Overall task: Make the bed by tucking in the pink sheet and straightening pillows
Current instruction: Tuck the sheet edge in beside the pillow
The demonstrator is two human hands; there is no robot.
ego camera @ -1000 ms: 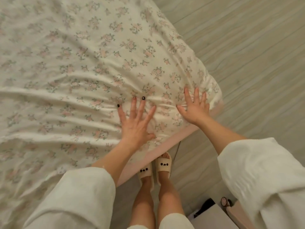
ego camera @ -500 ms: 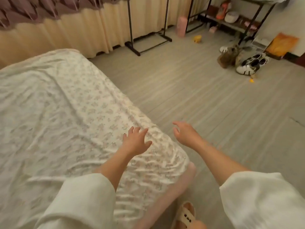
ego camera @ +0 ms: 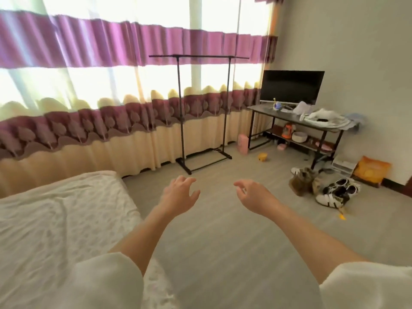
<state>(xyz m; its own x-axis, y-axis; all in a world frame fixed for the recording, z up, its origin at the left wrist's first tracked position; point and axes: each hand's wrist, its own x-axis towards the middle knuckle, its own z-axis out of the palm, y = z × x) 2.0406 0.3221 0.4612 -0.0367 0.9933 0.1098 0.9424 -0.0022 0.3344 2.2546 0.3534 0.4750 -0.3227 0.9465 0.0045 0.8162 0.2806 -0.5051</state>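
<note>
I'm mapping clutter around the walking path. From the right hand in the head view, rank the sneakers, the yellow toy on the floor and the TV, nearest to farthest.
Measured from the right hand:
1. Sneakers, on the floor to its right.
2. Yellow toy, on the floor beyond the hand, near the table.
3. TV, on the table against the far wall.

No text, label, brand, number or sign can be read anywhere in the room. The orange bag (ego camera: 371, 171) leaning on the far right wall carries some printing, but it is too blurred to make out. The dark television screen (ego camera: 291, 86) on the table (ego camera: 323, 127) at the far right shows nothing legible.
</note>
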